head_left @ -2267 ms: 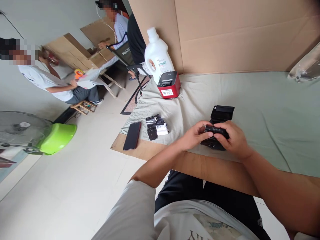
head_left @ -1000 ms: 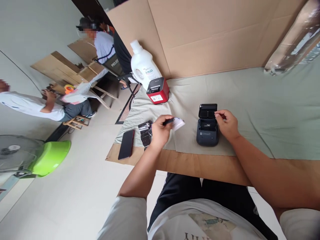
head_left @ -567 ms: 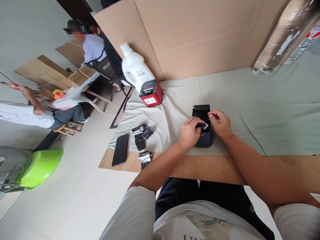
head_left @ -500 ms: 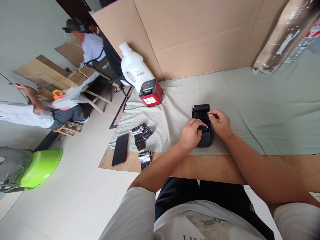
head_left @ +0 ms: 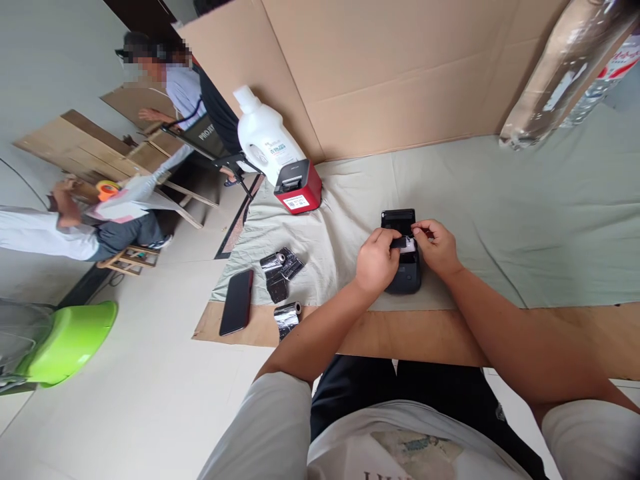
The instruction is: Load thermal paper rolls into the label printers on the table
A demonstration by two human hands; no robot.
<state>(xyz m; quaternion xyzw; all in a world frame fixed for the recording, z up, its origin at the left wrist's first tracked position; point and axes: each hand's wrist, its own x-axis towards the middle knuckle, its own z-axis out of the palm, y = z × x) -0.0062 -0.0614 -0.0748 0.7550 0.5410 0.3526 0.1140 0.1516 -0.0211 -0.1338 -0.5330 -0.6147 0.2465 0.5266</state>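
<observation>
A small black printer with its lid raised stands on the green cloth near the table's front edge. My left hand holds a white paper roll over the printer's open bay. My right hand pinches the other end of that roll from the right. Both hands touch the printer's top.
Foil-wrapped rolls and one more lie at the left by a black phone. A red printer and a white bottle stand at the back. Cardboard walls the rear. Two people sit at the far left by a green basin.
My left hand picked a white roll from the left pile and carried it to the black printer. My right hand stayed at the open lid and now pinches the roll too.
</observation>
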